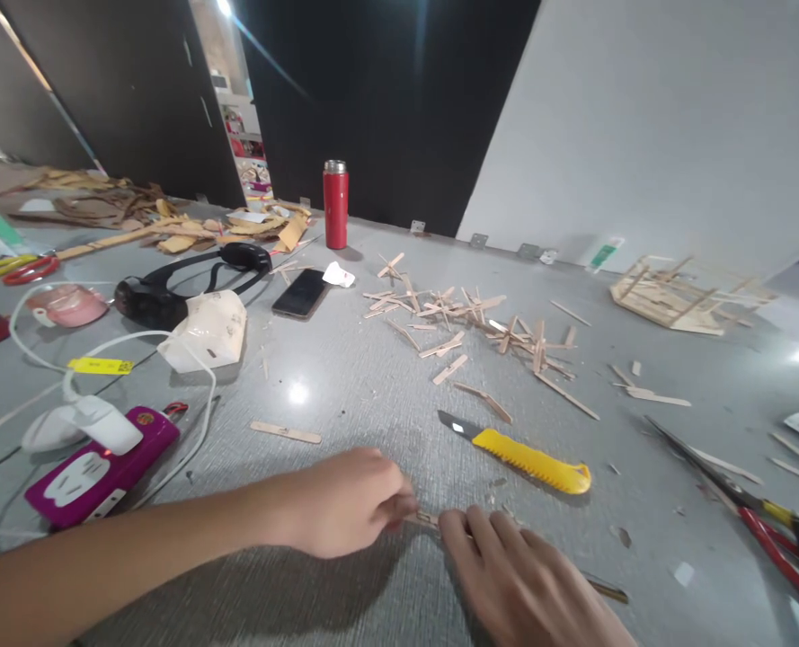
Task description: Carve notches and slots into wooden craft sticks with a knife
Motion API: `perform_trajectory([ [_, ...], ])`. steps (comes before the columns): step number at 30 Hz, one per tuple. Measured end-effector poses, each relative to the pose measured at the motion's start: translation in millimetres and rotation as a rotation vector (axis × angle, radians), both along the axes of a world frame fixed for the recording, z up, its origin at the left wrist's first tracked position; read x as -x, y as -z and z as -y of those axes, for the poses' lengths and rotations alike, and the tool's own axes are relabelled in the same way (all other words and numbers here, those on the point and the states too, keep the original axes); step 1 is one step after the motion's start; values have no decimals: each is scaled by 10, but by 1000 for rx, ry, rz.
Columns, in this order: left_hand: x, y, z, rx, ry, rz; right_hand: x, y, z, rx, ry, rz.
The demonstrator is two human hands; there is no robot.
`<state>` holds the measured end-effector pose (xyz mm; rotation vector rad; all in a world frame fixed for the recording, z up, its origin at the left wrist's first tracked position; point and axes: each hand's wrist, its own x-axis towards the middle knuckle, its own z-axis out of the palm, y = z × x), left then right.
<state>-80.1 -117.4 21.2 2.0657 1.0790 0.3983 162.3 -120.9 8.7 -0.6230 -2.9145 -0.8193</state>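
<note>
My left hand (349, 501) and my right hand (513, 575) meet at the near edge of the grey table (345, 377). Both pinch a small wooden stick piece (427, 518) between their fingertips, the left from the left end and the right from the right. A yellow utility knife (524, 456) with its blade out lies just beyond the hands. A single flat stick (285, 432) rests to the left of the knife.
Several loose wooden sticks (466, 328) lie scattered mid-table, with a stick frame model (675, 295) at far right. Red pliers (756, 512) lie right. A red flask (335, 204), phone (300, 294), headset (183, 279), tissue pack (203, 330) and purple power strip (99, 467) sit left.
</note>
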Motion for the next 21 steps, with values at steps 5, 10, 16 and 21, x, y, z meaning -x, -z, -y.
perform_trajectory([
  [5,12,-16,-60,42,37,27,58,-24,-83,65,-38,-48],
  [10,0,31,-21,28,-4,39,28,15,-125,135,-52,-45],
  [16,-9,45,-30,53,-6,56,-73,12,-157,217,-70,-94],
  [21,6,30,-48,84,-7,69,-181,-38,-109,286,-30,-160],
])
